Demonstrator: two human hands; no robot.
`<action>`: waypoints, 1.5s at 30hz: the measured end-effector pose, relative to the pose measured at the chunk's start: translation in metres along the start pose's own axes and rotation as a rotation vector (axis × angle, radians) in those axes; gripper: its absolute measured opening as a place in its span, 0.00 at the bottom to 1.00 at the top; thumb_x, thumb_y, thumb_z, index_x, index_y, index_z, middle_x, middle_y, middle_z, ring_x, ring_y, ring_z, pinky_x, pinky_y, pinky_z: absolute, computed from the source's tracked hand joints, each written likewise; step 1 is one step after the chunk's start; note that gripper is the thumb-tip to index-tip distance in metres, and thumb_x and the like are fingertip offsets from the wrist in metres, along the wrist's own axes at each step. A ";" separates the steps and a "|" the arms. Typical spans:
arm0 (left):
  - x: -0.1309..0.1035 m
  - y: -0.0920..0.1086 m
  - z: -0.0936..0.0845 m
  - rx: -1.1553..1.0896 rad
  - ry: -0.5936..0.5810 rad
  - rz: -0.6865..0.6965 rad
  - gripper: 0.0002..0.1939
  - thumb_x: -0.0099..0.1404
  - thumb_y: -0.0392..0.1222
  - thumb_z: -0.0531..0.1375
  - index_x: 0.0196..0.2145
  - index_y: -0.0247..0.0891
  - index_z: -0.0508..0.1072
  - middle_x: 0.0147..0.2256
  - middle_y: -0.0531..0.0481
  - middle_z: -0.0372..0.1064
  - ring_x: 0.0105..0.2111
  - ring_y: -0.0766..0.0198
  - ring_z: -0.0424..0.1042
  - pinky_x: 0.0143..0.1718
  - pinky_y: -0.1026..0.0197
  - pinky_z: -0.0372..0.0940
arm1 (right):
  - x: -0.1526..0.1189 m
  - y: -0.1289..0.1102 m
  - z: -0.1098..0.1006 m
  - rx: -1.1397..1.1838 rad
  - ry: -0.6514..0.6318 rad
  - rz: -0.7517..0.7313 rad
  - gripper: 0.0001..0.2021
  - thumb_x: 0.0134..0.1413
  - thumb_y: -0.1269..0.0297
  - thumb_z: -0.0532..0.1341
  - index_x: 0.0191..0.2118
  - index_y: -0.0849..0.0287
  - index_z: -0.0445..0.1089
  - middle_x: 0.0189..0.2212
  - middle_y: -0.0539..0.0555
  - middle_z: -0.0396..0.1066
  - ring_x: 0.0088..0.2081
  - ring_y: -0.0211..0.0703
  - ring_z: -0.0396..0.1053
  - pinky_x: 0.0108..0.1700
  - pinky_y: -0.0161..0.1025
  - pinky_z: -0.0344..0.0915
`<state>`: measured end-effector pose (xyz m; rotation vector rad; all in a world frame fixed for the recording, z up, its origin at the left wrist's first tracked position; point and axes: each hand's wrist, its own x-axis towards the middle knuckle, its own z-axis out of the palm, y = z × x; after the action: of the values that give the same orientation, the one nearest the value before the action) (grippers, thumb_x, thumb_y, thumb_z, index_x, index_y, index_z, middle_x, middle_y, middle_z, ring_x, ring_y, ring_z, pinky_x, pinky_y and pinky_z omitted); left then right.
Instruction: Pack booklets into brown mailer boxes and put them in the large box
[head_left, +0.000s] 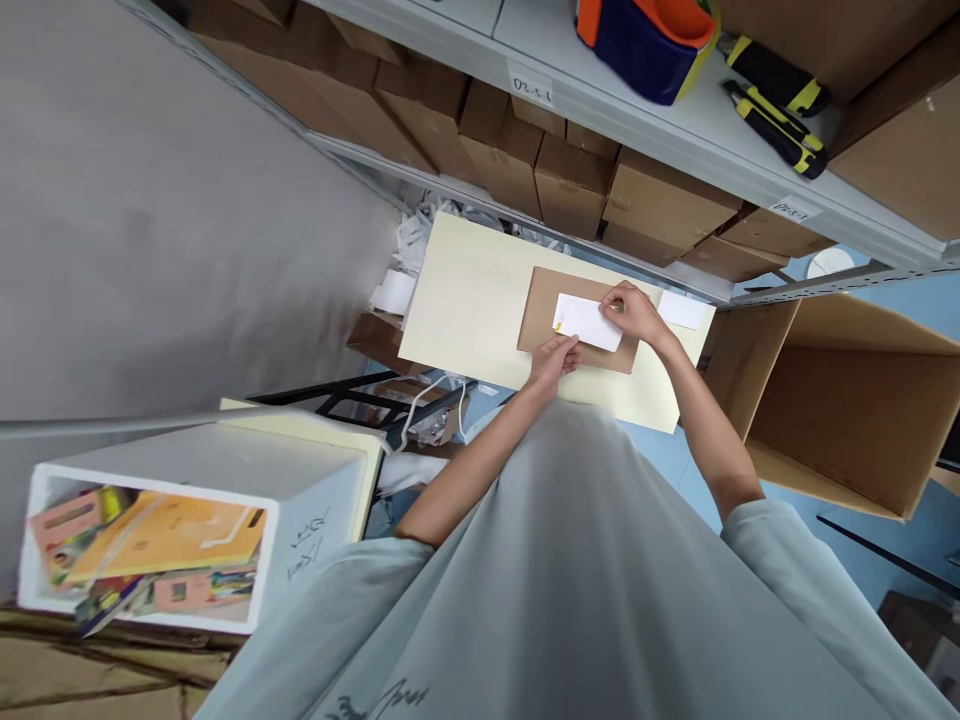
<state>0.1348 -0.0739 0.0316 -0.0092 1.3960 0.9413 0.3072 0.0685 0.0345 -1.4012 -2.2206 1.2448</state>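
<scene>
A white rectangular paper piece (587, 322), like a small envelope or label with a yellow mark at its left corner, is over a flat brown cardboard piece (540, 310). My right hand (630, 312) has thumb and fingertips pinched at the paper's upper right corner. At its lower edge, my left hand (553, 362) is closed with the thumb on the paper and the fingers partly curled beneath. Both lie over a cream tabletop (465, 290). Another white sheet (681, 309) rests on the tabletop, right of my right hand.
Shelves with cardboard boxes (667, 200) run behind the table; utility knives (780, 130) and a blue-orange tape dispenser (652, 45) sit above. An open carton (847, 400) stands right. Lower left is a white foam box (315, 500) holding colourful packets. A grey wall (187, 220) borders the left.
</scene>
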 end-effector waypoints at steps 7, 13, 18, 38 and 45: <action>0.016 -0.005 0.012 -0.095 0.157 0.001 0.12 0.65 0.41 0.75 0.33 0.35 0.77 0.30 0.52 0.77 0.24 0.72 0.72 0.29 0.67 0.67 | 0.025 0.022 0.021 0.053 -0.001 0.064 0.07 0.55 0.68 0.62 0.34 0.59 0.78 0.39 0.56 0.78 0.42 0.48 0.73 0.52 0.46 0.70; 0.027 -0.007 0.012 -0.119 0.207 -0.037 0.09 0.65 0.39 0.74 0.34 0.34 0.79 0.31 0.50 0.79 0.23 0.72 0.73 0.28 0.66 0.67 | 0.033 0.025 0.031 -0.042 0.002 0.063 0.07 0.57 0.70 0.61 0.34 0.59 0.79 0.35 0.55 0.77 0.46 0.51 0.73 0.58 0.48 0.69; 0.037 -0.008 0.010 -0.148 0.228 -0.065 0.10 0.63 0.39 0.75 0.38 0.34 0.80 0.30 0.51 0.78 0.24 0.71 0.75 0.27 0.67 0.66 | 0.040 0.021 0.042 -0.176 0.008 0.187 0.07 0.59 0.69 0.62 0.36 0.59 0.79 0.41 0.59 0.76 0.50 0.55 0.73 0.61 0.52 0.70; 0.034 0.008 -0.020 0.464 0.122 0.358 0.14 0.75 0.50 0.62 0.42 0.37 0.82 0.40 0.41 0.84 0.39 0.56 0.83 0.43 0.57 0.76 | -0.008 -0.009 0.048 -0.358 0.260 0.226 0.18 0.70 0.63 0.58 0.59 0.65 0.75 0.61 0.71 0.72 0.63 0.65 0.66 0.67 0.60 0.63; 0.056 0.038 -0.035 1.382 -0.114 1.021 0.31 0.78 0.45 0.51 0.74 0.35 0.66 0.80 0.41 0.45 0.82 0.44 0.34 0.80 0.35 0.36 | -0.032 -0.035 0.114 -0.448 0.205 0.127 0.32 0.79 0.58 0.46 0.80 0.66 0.52 0.82 0.66 0.43 0.82 0.57 0.37 0.80 0.60 0.39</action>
<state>0.0779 -0.0366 -0.0035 1.8820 1.6765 0.5226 0.2352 -0.0254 -0.0013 -1.7594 -2.3841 0.6128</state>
